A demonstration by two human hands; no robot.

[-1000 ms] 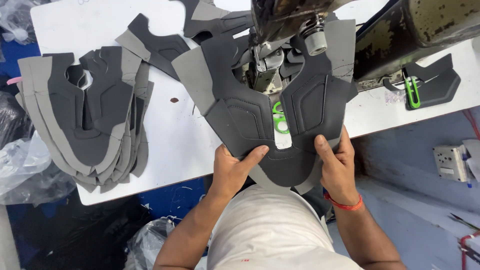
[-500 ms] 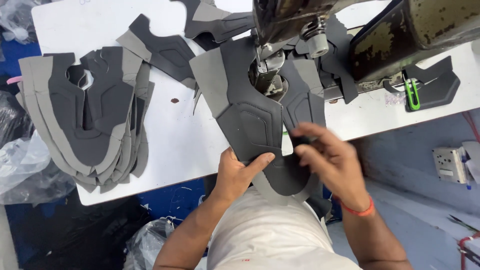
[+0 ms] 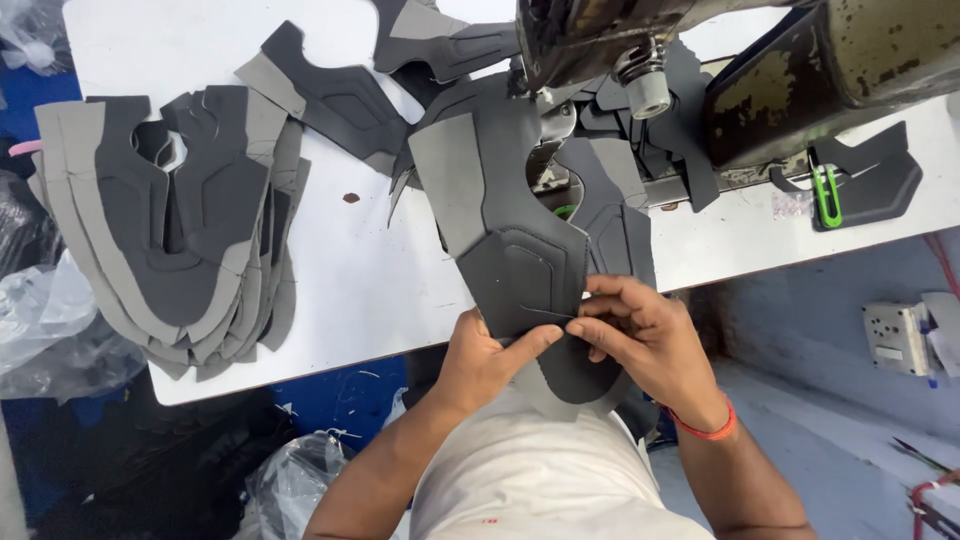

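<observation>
A dark grey and light grey shoe upper piece [image 3: 520, 250] lies folded under the head of a sewing machine [image 3: 640, 50] at the table's front edge. My left hand [image 3: 490, 355] presses its near end from the left, index finger stretched across it. My right hand [image 3: 640, 335] pinches the same near end from the right, fingertips meeting the left index finger. A red band circles my right wrist.
A stack of similar grey cut pieces [image 3: 170, 220] lies at the left of the white table [image 3: 370, 270]. More loose pieces [image 3: 330, 95] lie behind. A black part with a green clip [image 3: 850, 185] sits at the right. Plastic bags [image 3: 40, 320] lie on the floor.
The piece lay spread flat and wide with both hands at its near corners. It is now folded narrower and turned left, and my right hand has moved in to pinch its near end.
</observation>
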